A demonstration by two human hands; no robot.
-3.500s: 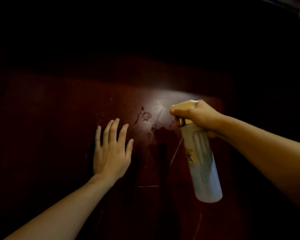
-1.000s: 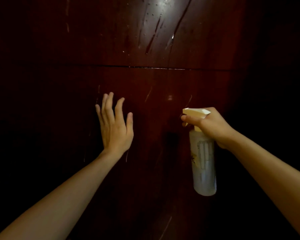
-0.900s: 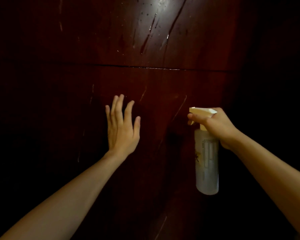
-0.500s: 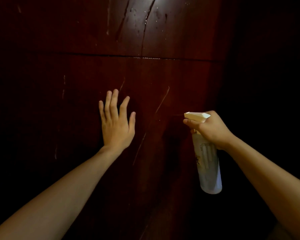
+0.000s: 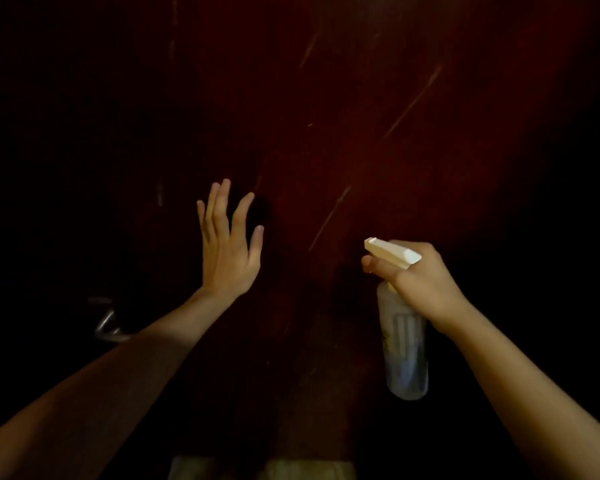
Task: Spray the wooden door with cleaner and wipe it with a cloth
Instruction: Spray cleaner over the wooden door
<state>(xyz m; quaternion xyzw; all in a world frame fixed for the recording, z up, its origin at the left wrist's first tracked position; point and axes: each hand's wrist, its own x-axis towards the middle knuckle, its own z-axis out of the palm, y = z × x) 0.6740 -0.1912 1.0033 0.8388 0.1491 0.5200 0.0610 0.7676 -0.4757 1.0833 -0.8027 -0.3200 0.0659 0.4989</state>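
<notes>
Head view: left hand (image 5: 227, 252) splayed, upright.

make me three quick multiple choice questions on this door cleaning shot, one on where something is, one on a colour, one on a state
1. Where is the spray bottle?
A. in the right hand
B. in the left hand
C. on the floor

2. What colour is the bottle's trigger head?
A. bright blue
B. cream
C. black

3. How is the left hand?
A. clenched in a fist
B. gripping a cloth
C. open, fingers spread

Answers:
1. A, the right hand is wrapped round the bottle's neck, with a finger at the trigger.
2. B, the head shows pale cream against the dark red door.
3. C, the palm faces the door with the fingers apart and nothing held.
</notes>
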